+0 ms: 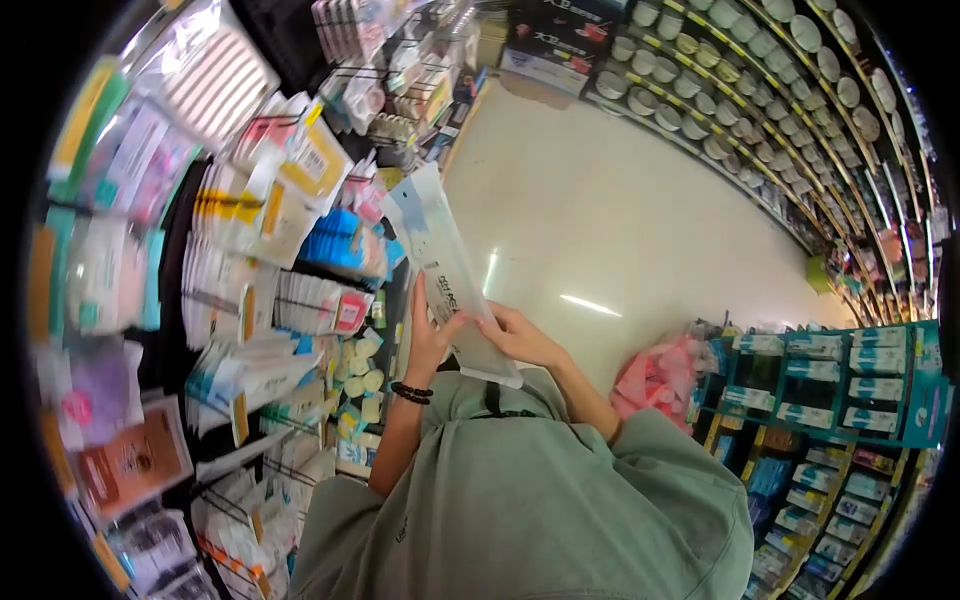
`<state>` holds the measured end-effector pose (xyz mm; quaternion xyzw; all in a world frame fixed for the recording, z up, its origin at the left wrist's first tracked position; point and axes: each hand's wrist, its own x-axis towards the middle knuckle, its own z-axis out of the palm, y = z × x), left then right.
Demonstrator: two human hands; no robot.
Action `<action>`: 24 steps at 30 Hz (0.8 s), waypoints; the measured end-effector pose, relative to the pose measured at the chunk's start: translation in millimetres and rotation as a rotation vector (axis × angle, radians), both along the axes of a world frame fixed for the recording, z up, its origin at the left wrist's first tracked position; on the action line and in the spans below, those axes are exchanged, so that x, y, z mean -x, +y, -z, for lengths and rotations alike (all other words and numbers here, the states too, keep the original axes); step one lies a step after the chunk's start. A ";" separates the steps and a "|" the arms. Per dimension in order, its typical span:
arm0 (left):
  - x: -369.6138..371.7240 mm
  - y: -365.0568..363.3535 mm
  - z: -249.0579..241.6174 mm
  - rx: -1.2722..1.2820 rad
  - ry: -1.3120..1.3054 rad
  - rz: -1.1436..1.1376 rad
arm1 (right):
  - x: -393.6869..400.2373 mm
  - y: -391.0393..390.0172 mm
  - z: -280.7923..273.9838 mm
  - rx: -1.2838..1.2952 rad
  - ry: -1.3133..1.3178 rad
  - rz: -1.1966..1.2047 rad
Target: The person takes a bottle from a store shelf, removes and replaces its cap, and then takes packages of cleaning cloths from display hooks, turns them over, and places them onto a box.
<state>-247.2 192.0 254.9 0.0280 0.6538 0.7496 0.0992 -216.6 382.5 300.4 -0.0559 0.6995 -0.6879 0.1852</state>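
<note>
A long, flat plastic package (440,250), pale with a blue patch at its top and dark printed characters, is held tilted in front of my body. My left hand (430,335), with dark beads at the wrist, grips its left edge around the middle. On the other side my right hand (515,335) grips the right edge, thumb on the front. What the package contains cannot be made out. To the left of my left hand hang packets in pink and white (325,305) and blue packets (345,245) on rack hooks.
Racks of hanging packets (240,300) line my left side. Shelves of bowls (720,110) curve along the right. A pink plastic bag (660,375) and a teal display rack (815,380) stand at my right. Dark boxes (555,40) sit at the aisle's far end, beyond the pale floor (570,210).
</note>
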 end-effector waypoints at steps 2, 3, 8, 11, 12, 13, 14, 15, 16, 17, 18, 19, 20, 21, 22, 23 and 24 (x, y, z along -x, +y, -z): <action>30.0 18.4 -2.3 -0.002 -0.003 0.029 | 17.3 8.6 -8.7 0.042 -0.011 0.012; 44.6 26.1 -2.5 0.009 -0.005 0.042 | 30.3 14.7 -11.9 0.044 -0.034 0.008; 108.4 59.7 -5.2 0.068 0.003 0.087 | 74.3 39.2 -17.9 0.097 -0.052 0.134; 132.5 86.3 -13.5 0.264 0.115 0.060 | 87.8 54.6 -17.2 0.151 -0.164 0.240; 139.6 96.3 -14.4 0.295 0.116 0.044 | 91.7 59.5 -18.7 0.195 -0.217 0.290; 145.9 107.1 -15.2 0.326 0.117 0.029 | 95.2 65.4 -19.2 0.241 -0.269 0.340; 151.7 117.7 -16.4 0.356 0.117 0.014 | 97.2 72.4 -17.7 0.260 -0.285 0.353; 158.3 127.4 -18.3 0.382 0.144 0.027 | 98.5 80.2 -16.0 0.279 -0.302 0.365; 164.1 136.8 -20.4 0.408 0.168 0.039 | 99.3 88.2 -14.3 0.299 -0.322 0.376; 169.0 145.0 -21.0 0.433 0.192 0.051 | 100.4 95.8 -14.5 0.271 -0.341 0.369; 174.0 152.5 -18.2 0.483 0.229 0.075 | 103.1 103.7 -16.3 0.243 -0.359 0.359; 180.1 160.0 -14.1 0.533 0.269 0.097 | 106.6 111.7 -16.3 0.216 -0.377 0.345; 187.1 167.4 -11.0 0.584 0.310 0.116 | 108.9 120.1 -7.4 0.172 -0.343 0.343; 194.4 175.0 -11.2 0.635 0.303 0.120 | 112.5 127.5 5.2 0.128 -0.306 0.339; 202.2 184.0 -12.4 0.686 0.300 0.120 | 117.9 135.3 17.3 0.083 -0.266 0.333; 211.3 193.5 -12.2 0.736 0.296 0.116 | 127.2 140.8 17.4 0.096 -0.257 0.355; 222.7 201.9 -6.2 0.735 0.336 0.090 | 136.2 145.0 17.3 0.108 -0.248 0.372</action>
